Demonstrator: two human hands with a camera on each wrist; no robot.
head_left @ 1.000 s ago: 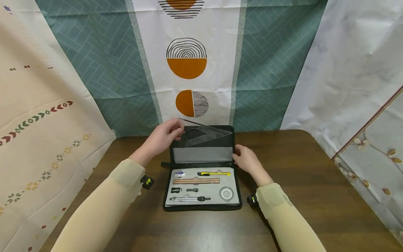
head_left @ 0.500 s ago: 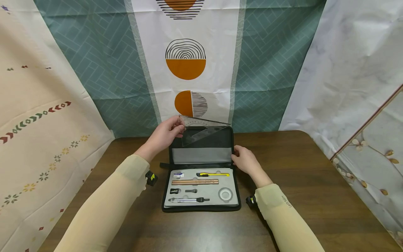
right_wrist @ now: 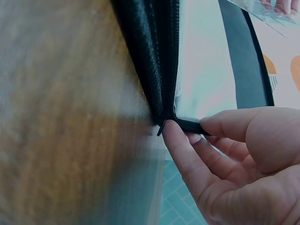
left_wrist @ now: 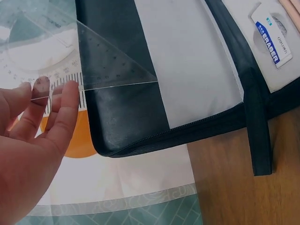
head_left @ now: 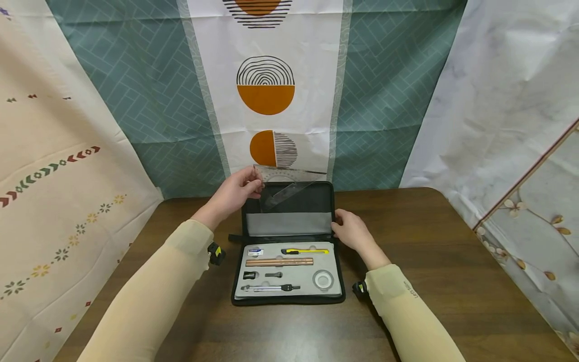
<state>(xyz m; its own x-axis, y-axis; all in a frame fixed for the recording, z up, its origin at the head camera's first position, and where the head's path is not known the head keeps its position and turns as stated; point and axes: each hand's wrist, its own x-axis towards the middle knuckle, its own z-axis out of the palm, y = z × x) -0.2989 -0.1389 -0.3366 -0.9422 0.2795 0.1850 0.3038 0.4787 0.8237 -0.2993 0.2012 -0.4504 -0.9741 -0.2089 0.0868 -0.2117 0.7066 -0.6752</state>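
Note:
Between thumb and fingers, my left hand [head_left: 235, 193] pinches a clear triangle ruler [head_left: 294, 177] by its left edge. The ruler is tilted in front of the raised lid [head_left: 316, 198] of a black zip case. In the left wrist view, one corner of the triangle ruler [left_wrist: 108, 61] overlaps the lid's grey pocket [left_wrist: 187, 61]. My right hand [head_left: 355, 231] grips the right edge of the lid near the hinge. The right wrist view shows its thumb and fingers pinching the zipped edge [right_wrist: 190, 125] close to the zip pull.
The case's grey tray [head_left: 289, 296] holds an eraser [head_left: 255, 252], a yellow utility knife [head_left: 305, 251], pencils [head_left: 279, 262], a black sharpener [head_left: 249, 275], a compass [head_left: 270, 288] and a round clear-centred item [head_left: 323, 280]. A wooden table [head_left: 429, 251] lies beneath, with patterned cloth behind.
My left hand has lifted the triangle ruler slightly, so more of it shows above the lid, and its right tip has shifted up and left. The right hand keeps its hold on the lid.

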